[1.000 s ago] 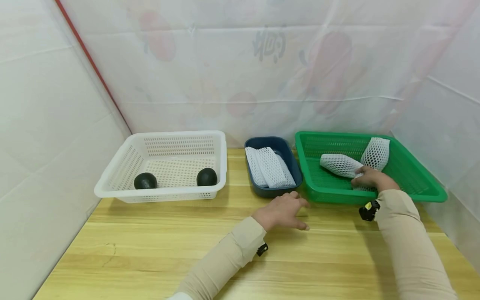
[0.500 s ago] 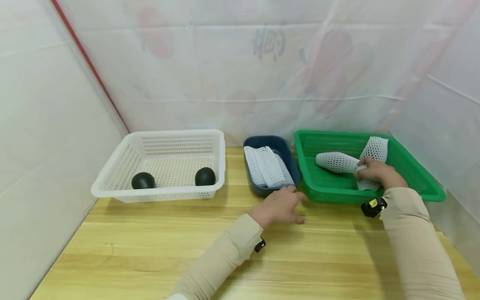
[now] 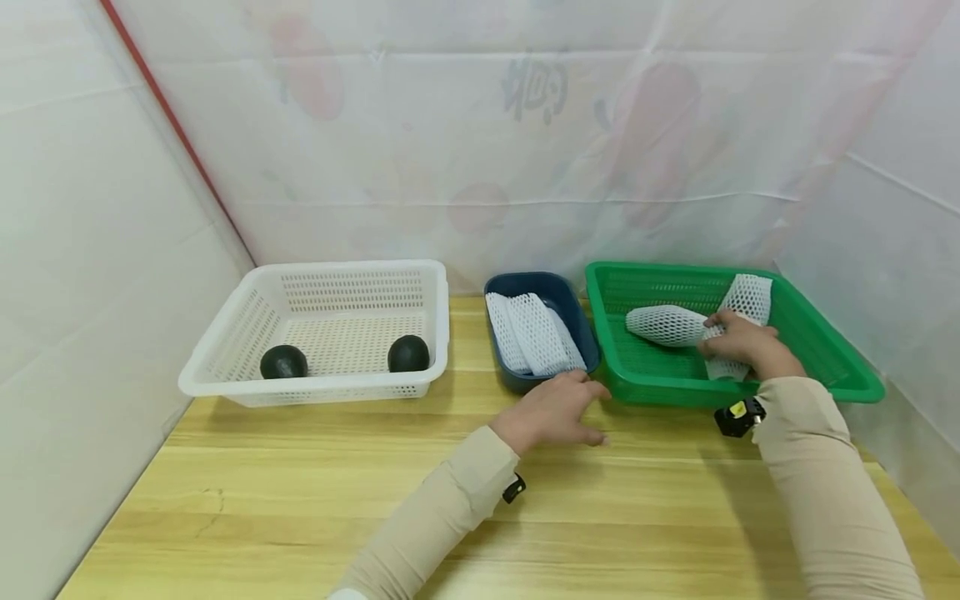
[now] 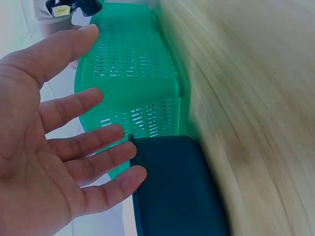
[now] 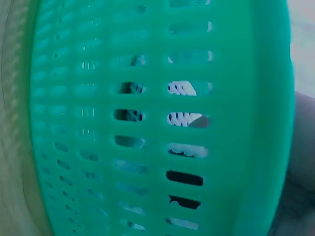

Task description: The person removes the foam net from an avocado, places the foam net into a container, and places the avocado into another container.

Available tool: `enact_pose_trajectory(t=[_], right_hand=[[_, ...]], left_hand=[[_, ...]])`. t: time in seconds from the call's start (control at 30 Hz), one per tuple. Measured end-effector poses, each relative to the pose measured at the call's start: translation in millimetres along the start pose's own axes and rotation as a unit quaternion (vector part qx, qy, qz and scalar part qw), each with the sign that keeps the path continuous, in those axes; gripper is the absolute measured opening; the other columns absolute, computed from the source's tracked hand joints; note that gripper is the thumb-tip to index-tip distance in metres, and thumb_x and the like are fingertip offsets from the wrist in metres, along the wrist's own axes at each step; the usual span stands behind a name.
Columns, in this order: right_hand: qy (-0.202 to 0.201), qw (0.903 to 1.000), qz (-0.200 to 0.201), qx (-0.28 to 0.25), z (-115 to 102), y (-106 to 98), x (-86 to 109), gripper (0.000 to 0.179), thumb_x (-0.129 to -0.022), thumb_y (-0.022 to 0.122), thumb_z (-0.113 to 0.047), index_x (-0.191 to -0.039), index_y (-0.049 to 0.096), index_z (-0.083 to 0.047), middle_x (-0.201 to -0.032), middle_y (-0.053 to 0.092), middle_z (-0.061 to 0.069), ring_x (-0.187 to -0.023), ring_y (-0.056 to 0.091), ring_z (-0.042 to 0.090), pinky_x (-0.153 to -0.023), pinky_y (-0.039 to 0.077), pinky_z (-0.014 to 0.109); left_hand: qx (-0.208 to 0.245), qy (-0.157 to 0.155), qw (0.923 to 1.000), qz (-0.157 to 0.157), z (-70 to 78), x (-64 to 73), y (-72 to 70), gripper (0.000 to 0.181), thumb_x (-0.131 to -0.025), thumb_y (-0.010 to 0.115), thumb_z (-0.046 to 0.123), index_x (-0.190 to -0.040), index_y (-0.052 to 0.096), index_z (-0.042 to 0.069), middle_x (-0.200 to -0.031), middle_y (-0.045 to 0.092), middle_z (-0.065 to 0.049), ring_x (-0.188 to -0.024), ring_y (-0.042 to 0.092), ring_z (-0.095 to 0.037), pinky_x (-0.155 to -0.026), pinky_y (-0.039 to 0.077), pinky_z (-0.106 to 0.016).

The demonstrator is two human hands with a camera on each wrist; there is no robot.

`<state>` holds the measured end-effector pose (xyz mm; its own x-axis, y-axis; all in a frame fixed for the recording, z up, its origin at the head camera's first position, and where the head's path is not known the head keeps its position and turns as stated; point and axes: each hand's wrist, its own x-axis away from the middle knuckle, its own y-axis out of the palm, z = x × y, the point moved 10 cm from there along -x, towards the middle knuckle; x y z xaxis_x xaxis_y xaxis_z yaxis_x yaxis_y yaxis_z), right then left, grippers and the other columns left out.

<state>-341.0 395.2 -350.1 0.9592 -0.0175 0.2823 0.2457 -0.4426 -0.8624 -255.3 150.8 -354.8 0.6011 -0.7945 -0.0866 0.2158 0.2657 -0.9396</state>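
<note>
In the head view my right hand (image 3: 750, 346) reaches into the green basket (image 3: 660, 392). Its curled thumb and fingers hold a white foam fruit net (image 3: 726, 369) that lies at the near side. What sits inside that net is mostly hidden. Left of it lies a second, filled foam net (image 3: 663, 325), and a third foam net (image 3: 750, 296) is behind the hand. My left hand (image 3: 551, 410) hovers by the front of the navy tray (image 3: 517, 383). The left wrist view shows its fingers (image 4: 88, 147) spread, holding nothing.
A white basket (image 3: 315, 387) on the left holds two dark, rounded fruits, one left (image 3: 283, 362) and one right (image 3: 408, 354). Several flat foam nets (image 3: 536, 333) lie in the navy tray. Sheet-covered walls (image 3: 480, 125) stand behind and beside the wooden table (image 3: 300, 500).
My right hand shifted right and back inside the green basket, then slightly left, its fingers staying at the near foam net. The left hand has hardly moved.
</note>
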Motion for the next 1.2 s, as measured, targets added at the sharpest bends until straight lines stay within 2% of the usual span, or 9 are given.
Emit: enact_pose_trajectory(t=[0.07, 0.17, 0.33, 0.47, 0.7, 0.9, 1.0, 1.13, 1.2], right_hand=[[-0.008, 0.9999, 0.005, 0.011, -3, -2, 0.4, 0.060, -0.086, 0.050, -0.026, -0.129, 0.031, 0.010, -0.127, 0.026, 0.038, -0.095, 0.023, 0.054, -0.074, 0.033, 0.058], [-0.016, 0.9997, 0.011, 0.013, -7, -5, 3.9, 0.062, -0.088, 0.051, -0.028, -0.132, 0.029, 0.010, -0.130, 0.023, 0.038, -0.099, 0.022, 0.056, -0.076, 0.030, 0.061], [-0.016, 0.9996, 0.017, -0.017, -10, -8, 12.5, 0.066, -0.089, 0.052, -0.029, -0.138, 0.024, 0.006, -0.131, 0.015, 0.042, -0.098, 0.019, 0.058, -0.051, 0.046, 0.042], [-0.015, 0.9992, 0.022, -0.030, -12, -9, 18.4, 0.068, -0.090, 0.052, -0.032, -0.140, 0.023, 0.004, -0.129, 0.012, 0.044, -0.094, 0.022, 0.054, -0.050, 0.046, 0.041], [-0.030, 0.9984, 0.041, -0.027, -23, -10, 24.1, 0.067, -0.091, 0.052, -0.033, -0.141, 0.024, 0.001, -0.134, 0.007, 0.046, -0.098, 0.017, 0.058, -0.048, 0.043, 0.042], [-0.058, 0.9969, 0.053, -0.001, -38, -13, 30.8, 0.061, -0.091, 0.055, -0.029, -0.137, 0.028, 0.001, -0.134, 0.017, 0.043, -0.115, -0.012, 0.069, -0.069, 0.036, 0.066], [-0.068, 0.9955, 0.065, 0.008, -44, -15, 34.5, 0.058, -0.090, 0.055, -0.026, -0.135, 0.030, 0.001, -0.126, 0.022, 0.045, -0.114, -0.005, 0.070, -0.072, 0.031, 0.070], [-0.078, 0.9939, 0.078, 0.010, -50, -15, 36.5, 0.055, -0.088, 0.058, -0.021, -0.132, 0.033, 0.000, -0.118, 0.022, 0.046, -0.106, 0.013, 0.065, -0.063, 0.038, 0.060], [-0.086, 0.9933, 0.076, 0.015, -54, -14, 37.6, 0.054, -0.088, 0.059, -0.021, -0.131, 0.034, 0.000, -0.120, 0.022, 0.046, -0.107, 0.012, 0.065, -0.065, 0.037, 0.061]], left_hand=[[-0.002, 0.003, 1.0000, 0.001, 0.0, -0.5, -1.7, 0.055, -0.080, 0.071, 0.043, -0.126, 0.058, 0.015, -0.109, 0.054, 0.003, -0.094, 0.050, -0.007, -0.081, 0.040, -0.016], [0.001, 0.006, 1.0000, 0.001, -0.8, 0.4, -4.3, 0.055, -0.080, 0.071, 0.043, -0.126, 0.058, 0.015, -0.110, 0.055, 0.002, -0.094, 0.050, -0.007, -0.080, 0.040, -0.016], [-0.013, 0.021, 0.9992, 0.032, -4.0, 4.8, -12.6, 0.051, -0.081, 0.070, 0.041, -0.124, 0.059, 0.014, -0.112, 0.056, 0.001, -0.100, 0.050, -0.009, -0.085, 0.039, -0.016], [-0.008, 0.034, 0.9981, 0.050, -7.9, 11.4, -15.9, 0.049, -0.082, 0.070, 0.038, -0.122, 0.060, 0.011, -0.113, 0.056, 0.000, -0.101, 0.050, -0.010, -0.086, 0.038, -0.016], [0.015, 0.019, 0.9982, 0.054, -18.6, 23.4, -19.8, 0.048, -0.082, 0.070, 0.035, -0.122, 0.060, 0.011, -0.116, 0.054, -0.002, -0.105, 0.050, -0.013, -0.089, 0.038, -0.020], [0.002, 0.011, 0.9980, 0.062, -24.6, 30.5, -23.6, 0.048, -0.082, 0.071, 0.036, -0.121, 0.061, 0.011, -0.115, 0.055, -0.003, -0.104, 0.051, -0.014, -0.089, 0.040, -0.022], [-0.005, 0.007, 0.9975, 0.070, -28.3, 33.5, -26.3, 0.046, -0.082, 0.071, 0.037, -0.120, 0.062, 0.012, -0.114, 0.056, -0.003, -0.103, 0.052, -0.015, -0.087, 0.041, -0.025], [-0.008, 0.000, 0.9971, 0.076, -33.3, 37.5, -30.2, 0.045, -0.081, 0.071, 0.038, -0.119, 0.062, 0.014, -0.113, 0.057, -0.002, -0.103, 0.052, -0.015, -0.085, 0.043, -0.028], [-0.007, -0.004, 0.9971, 0.075, -35.1, 39.7, -30.8, 0.045, -0.082, 0.070, 0.038, -0.119, 0.062, 0.014, -0.113, 0.057, -0.002, -0.103, 0.052, -0.015, -0.085, 0.043, -0.028]])
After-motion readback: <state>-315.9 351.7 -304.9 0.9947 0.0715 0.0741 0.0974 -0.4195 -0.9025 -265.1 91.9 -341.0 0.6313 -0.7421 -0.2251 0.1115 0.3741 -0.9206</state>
